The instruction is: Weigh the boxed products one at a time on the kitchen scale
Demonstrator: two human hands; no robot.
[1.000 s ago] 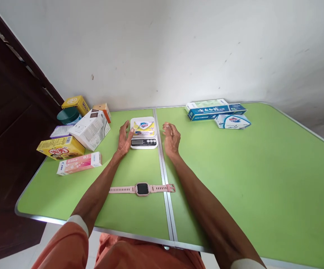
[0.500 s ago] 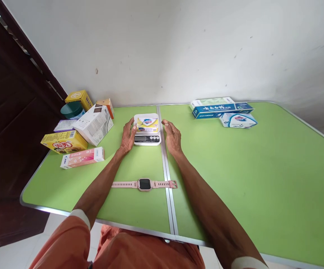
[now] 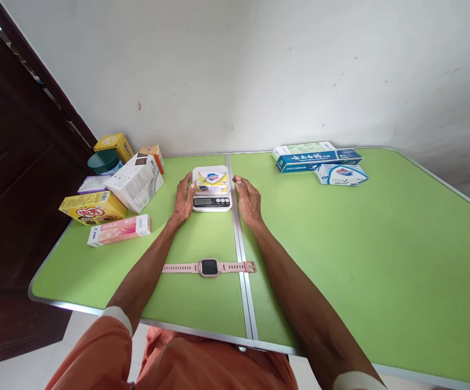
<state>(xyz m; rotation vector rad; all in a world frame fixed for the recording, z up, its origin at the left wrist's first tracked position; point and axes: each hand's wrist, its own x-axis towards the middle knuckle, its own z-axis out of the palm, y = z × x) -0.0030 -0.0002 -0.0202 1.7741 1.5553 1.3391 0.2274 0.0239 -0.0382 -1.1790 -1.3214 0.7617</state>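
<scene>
A yellow and white soap box (image 3: 212, 182) lies on the tray of a small white kitchen scale (image 3: 211, 203), whose dark display and round buttons face me. My left hand (image 3: 184, 199) rests at the scale's left side, thumb and fingers apart, holding nothing. On the other side, my right hand (image 3: 248, 200) stands on edge on the table, palm turned toward the scale with a small gap between. Its fingers are extended and empty. Nearer to me, a pink smartwatch (image 3: 209, 267) lies stretched out flat between my forearms.
At left sit a yellow snack box (image 3: 93, 208), a pink box (image 3: 119, 230), a white box (image 3: 136, 183), a green-lidded jar (image 3: 104, 161) and other cartons. At back right are a blue toothpaste box (image 3: 306, 160) and a white-blue soap box (image 3: 341, 175). A metal seam (image 3: 241, 249) divides the green table.
The view has shifted very slightly. Both hands stay beside the scale, and the soap box remains on its tray.
</scene>
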